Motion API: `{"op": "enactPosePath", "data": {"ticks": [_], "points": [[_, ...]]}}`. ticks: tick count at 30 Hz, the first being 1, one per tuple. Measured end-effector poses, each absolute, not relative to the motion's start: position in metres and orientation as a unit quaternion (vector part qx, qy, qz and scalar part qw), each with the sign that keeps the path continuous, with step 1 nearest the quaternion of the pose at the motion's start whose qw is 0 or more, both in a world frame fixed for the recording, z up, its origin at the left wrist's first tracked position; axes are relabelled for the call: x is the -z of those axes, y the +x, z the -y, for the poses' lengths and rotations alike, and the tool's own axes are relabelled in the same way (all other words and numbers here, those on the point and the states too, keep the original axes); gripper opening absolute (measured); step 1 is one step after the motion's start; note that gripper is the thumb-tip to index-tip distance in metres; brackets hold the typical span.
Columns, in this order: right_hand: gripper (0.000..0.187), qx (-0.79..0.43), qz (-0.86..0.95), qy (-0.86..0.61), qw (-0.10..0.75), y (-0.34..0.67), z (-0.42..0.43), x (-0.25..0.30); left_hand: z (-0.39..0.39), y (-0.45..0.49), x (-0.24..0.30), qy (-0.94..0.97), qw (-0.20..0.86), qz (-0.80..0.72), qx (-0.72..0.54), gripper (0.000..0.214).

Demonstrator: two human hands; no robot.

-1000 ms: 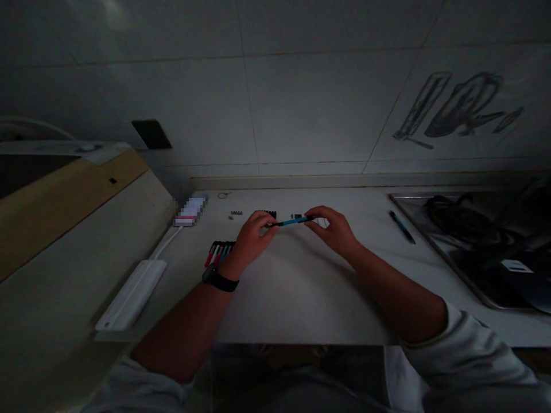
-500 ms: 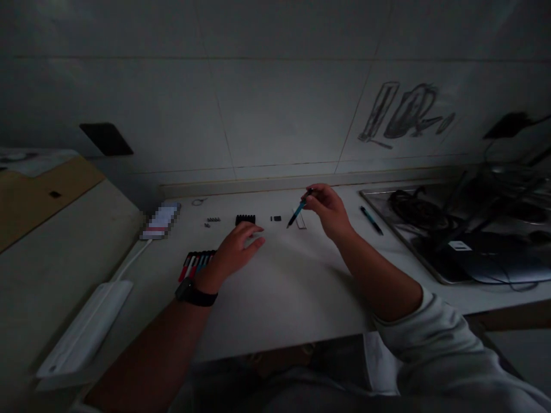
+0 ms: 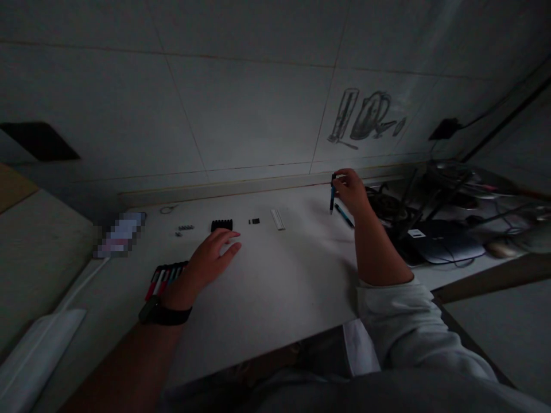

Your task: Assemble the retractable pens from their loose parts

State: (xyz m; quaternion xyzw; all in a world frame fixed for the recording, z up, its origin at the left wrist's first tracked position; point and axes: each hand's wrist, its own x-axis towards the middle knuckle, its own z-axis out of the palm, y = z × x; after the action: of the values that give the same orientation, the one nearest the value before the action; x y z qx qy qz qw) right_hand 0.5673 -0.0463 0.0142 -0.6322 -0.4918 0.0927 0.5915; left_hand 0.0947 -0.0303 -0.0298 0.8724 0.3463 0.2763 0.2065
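- Your right arm reaches out across the white table (image 3: 279, 298) toward its far edge, forearm bare above a bunched pale sleeve (image 3: 396, 321) and angled up and slightly left.
- Your right hand (image 3: 353, 194) is raised at the far right of the work area, with thumb and fingers pinched around the upper part of a blue-and-black pen (image 3: 332, 196).
- That pen hangs nearly upright, tip downward; you cannot tell here whether the tip touches the table.
- A second pen (image 3: 344, 216) lies slanted on the table, just beside the held one's tip and near your right wrist.
- Your left forearm comes in from the lower left, a black watch (image 3: 163, 314) on the wrist.
- Your left hand (image 3: 207, 261) is low over the table, fingers loosely extended to the right, with thumb and forefinger parted and nothing between them.
- Its fingers are nearest a black ridged piece (image 3: 222, 224), overlapping its near edge in view; contact cannot be told.
- Your left hand and wrist partly hide a row of coloured barrels (image 3: 161, 276).
- Between your hands, toward the wall, lie small dark parts (image 3: 255, 221) and thin pale rods (image 3: 278, 219).
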Motion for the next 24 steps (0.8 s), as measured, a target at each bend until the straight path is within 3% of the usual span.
{"op": "enactPosePath", "data": {"ticks": [6, 10, 14, 24], "points": [[0.026, -0.066, 0.526, -0.797, 0.288, 0.601, 0.052, 0.009, 0.03, 0.095, 0.03, 0.874, 0.203, -0.345, -0.274, 0.038], [0.029, -0.028, 0.538, -0.827, 0.161, 0.604, 0.05, 0.017, 0.031, 0.096, 0.03, 0.875, 0.203, -0.349, -0.267, 0.039], [0.03, -0.006, 0.542, -0.833, 0.113, 0.606, 0.047, 0.021, 0.031, 0.096, 0.03, 0.876, 0.201, -0.349, -0.265, 0.038], [0.032, 0.025, 0.535, -0.839, 0.091, 0.618, 0.044, 0.034, 0.032, 0.097, 0.028, 0.88, 0.194, -0.343, -0.267, 0.037]]}}
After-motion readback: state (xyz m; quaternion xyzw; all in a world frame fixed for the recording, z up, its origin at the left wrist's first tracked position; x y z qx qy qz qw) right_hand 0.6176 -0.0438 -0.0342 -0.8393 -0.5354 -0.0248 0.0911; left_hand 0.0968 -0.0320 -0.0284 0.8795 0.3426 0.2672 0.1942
